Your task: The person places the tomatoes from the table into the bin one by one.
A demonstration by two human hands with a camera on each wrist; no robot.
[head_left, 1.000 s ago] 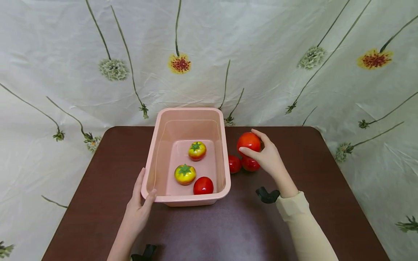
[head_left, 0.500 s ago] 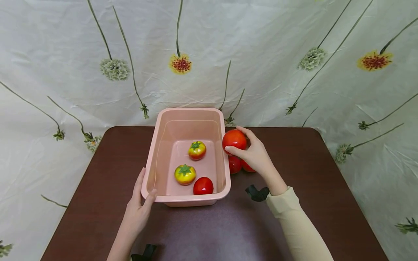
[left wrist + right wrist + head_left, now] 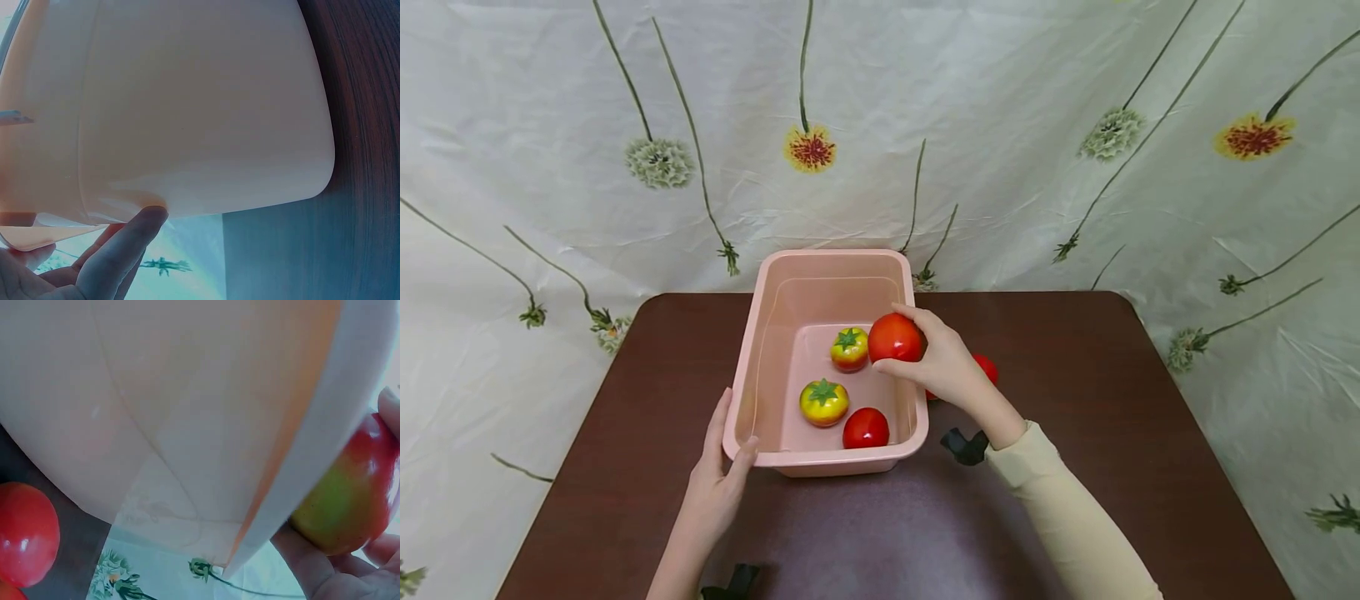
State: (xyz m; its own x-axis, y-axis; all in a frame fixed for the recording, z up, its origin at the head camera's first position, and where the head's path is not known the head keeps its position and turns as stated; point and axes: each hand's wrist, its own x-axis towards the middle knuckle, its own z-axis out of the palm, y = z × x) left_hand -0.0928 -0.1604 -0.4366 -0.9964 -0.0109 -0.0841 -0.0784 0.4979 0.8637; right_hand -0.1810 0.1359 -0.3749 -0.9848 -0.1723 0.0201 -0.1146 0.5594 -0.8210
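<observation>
A pink plastic bin (image 3: 831, 457) stands on the table, and my left hand (image 3: 718, 483) grips its near left corner by the rim. In the left wrist view a finger (image 3: 122, 256) touches the bin's wall. Over the bin's right side, my right hand (image 3: 951, 367) holds a red tomato (image 3: 895, 337) between thumb and fingers. The right wrist view shows this tomato's yellow-green side (image 3: 331, 512) beyond the rim. Lying in the bin are two yellow-and-red tomatoes with green leafy tops, one farther back (image 3: 849, 350) and one nearer (image 3: 823, 403), plus a red tomato (image 3: 866, 428) at the front.
Right of the bin, a red tomato (image 3: 986, 367) lies on the dark brown table (image 3: 1112, 467), partly behind my right hand. Another there is almost wholly hidden. A flower-printed white cloth (image 3: 1000, 125) hangs behind the table.
My right hand has carried the red tomato leftward, from above the tomatoes on the table, across the rim to over the bin. My left hand has stayed at the corner.
</observation>
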